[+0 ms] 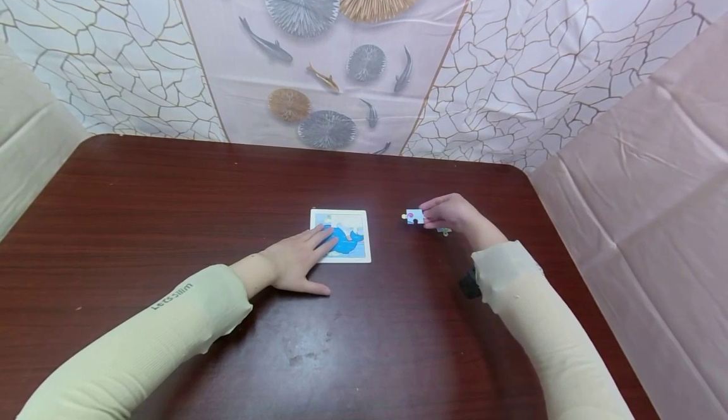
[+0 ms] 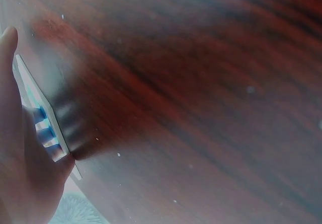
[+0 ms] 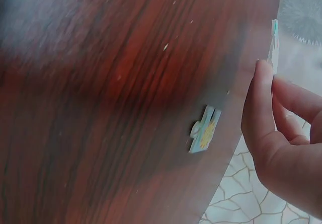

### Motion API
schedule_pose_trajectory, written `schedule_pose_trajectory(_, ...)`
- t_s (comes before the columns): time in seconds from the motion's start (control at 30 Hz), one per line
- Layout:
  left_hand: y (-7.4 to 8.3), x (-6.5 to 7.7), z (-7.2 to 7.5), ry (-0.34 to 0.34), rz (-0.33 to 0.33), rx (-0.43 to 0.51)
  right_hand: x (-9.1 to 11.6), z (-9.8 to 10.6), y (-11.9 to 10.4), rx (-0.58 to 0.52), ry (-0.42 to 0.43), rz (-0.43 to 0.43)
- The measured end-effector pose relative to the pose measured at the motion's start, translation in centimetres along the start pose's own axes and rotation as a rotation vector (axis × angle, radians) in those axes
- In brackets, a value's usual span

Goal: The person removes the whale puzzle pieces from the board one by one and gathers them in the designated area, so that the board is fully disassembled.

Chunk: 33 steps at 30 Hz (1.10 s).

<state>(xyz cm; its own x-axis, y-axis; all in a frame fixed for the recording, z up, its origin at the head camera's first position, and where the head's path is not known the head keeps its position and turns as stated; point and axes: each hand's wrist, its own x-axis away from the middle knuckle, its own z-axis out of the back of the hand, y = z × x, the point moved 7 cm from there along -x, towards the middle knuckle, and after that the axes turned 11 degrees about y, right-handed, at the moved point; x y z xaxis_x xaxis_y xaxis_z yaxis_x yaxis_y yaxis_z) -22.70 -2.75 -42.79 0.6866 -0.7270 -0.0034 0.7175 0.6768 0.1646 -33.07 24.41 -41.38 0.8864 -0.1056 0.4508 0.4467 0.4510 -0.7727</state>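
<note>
A white-framed puzzle board (image 1: 368, 243) with a blue whale picture lies flat on the table. My left hand (image 1: 297, 259) rests over the board's left part, fingers spread and straight, its thumb out on the tabletop. The fingers cover some of the whale. To the right of the board, my right hand (image 1: 449, 211) pinches a pale jigsaw piece (image 1: 414, 216) with a pink curl on it, held between thumb and fingers. The right wrist view shows this piece edge-on, above the table. A second jigsaw piece (image 3: 205, 133), with a yellow shape on it, lies on the table below the right hand.
The dark wooden table (image 1: 170, 218) has a glossy grain. Patterned cloth (image 1: 364, 110) hangs behind its far edge, and plain pale cloth (image 1: 643, 186) hangs along the right side. A black object (image 1: 469, 284) shows at the right wrist.
</note>
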Motion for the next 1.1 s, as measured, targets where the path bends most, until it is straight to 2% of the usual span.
schedule_pose_trajectory(0.4,-0.1,0.0,-0.3,-0.02,0.019,0.022,-0.3,1.1,1.3,0.02,0.026,-0.023)
schedule_pose_trajectory(1.1,0.0,0.1,-0.2,-0.006,0.009,0.018,-0.6,1.3,1.5,0.062,0.045,-0.019)
